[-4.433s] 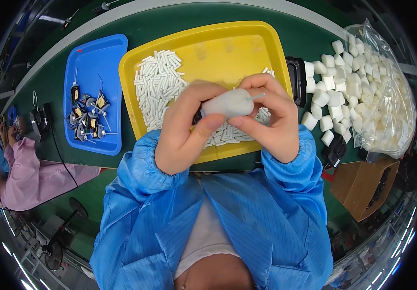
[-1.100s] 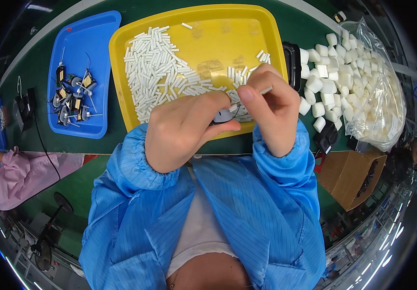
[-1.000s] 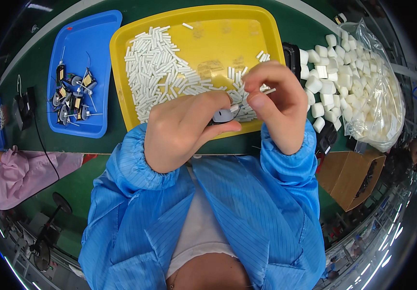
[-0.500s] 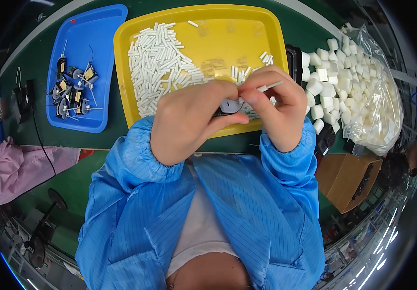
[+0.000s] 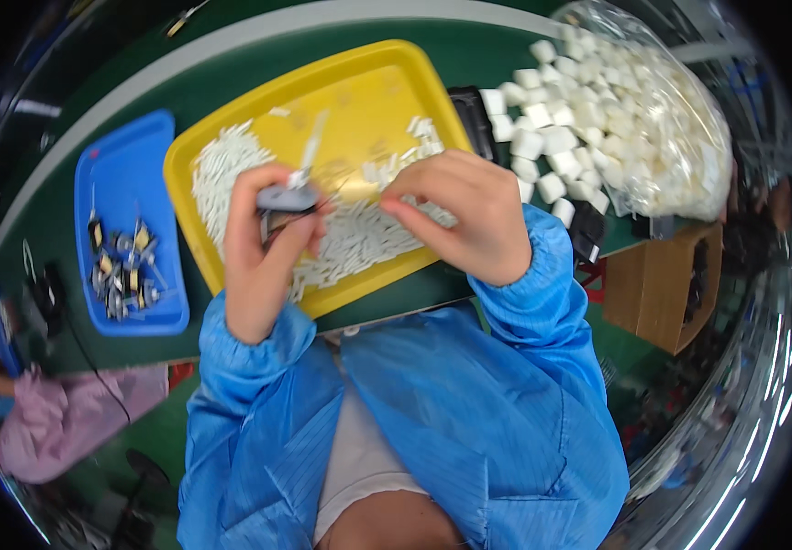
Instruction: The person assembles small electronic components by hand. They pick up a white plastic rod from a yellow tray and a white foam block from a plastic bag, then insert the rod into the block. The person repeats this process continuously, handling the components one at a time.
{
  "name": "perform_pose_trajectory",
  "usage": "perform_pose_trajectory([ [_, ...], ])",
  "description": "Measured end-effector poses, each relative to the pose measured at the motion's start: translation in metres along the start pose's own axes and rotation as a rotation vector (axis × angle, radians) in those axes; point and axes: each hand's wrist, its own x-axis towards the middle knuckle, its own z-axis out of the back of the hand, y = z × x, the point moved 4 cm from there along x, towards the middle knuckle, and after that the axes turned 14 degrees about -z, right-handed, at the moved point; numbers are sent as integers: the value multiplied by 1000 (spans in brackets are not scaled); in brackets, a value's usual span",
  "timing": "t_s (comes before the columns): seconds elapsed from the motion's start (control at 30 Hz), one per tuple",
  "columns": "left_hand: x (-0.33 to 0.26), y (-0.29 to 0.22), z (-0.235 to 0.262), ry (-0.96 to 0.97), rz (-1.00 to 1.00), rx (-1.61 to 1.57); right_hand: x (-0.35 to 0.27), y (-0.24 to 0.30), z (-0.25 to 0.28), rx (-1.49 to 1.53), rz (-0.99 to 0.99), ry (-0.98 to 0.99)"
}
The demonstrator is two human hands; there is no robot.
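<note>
My left hand (image 5: 263,252) grips a small round grey part (image 5: 287,197) with thin metal leads sticking up from it, held over the yellow tray (image 5: 387,101). My right hand (image 5: 465,215) hovers just to the right, fingers curled and pinched together; whether it holds anything is hidden. Both hands are above a heap of short white tubes (image 5: 350,247) lying in the tray. Blue sleeves cover both forearms.
A blue tray (image 5: 125,183) at the left holds several small dark parts with wires. White foam cubes (image 5: 542,147) spill from a clear plastic bag (image 5: 653,119) at the right. A brown cardboard box (image 5: 662,284) stands below the bag. Another person's pink sleeve (image 5: 56,422) is at lower left.
My hands have drawn apart: the left has moved left with the grey part, and the right has stayed to the right. The view has shifted so the trays sit further right.
</note>
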Motion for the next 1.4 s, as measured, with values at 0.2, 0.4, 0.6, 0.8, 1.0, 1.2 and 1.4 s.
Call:
perform_pose_trajectory([
  [0.2, 8, -6, -8, 40, -54, 19, 17, -106, 75, -392, -404, -184],
  [0.4, 11, -7, -2, -29, -34, 114, 43, -176, 69, -847, -301, -15],
  [0.6, 20, 1, 14, -5, -108, 101, 37, -150, 82, -334, -411, -130],
  [0.8, 19, 0, 4, 4, -46, 40, 29, -51, 54, 358, -494, 33],
  [1.0, 3, -17, -6, 126, -13, -40, 20, -11, 2, 838, -480, 179],
  [1.2, -12, -27, -2, 123, -66, -6, 1, -3, -38, 1363, -522, 61],
  [1.4, -23, -24, 0, 199, -172, 152, -8, 17, -53, 1490, -453, 93],
])
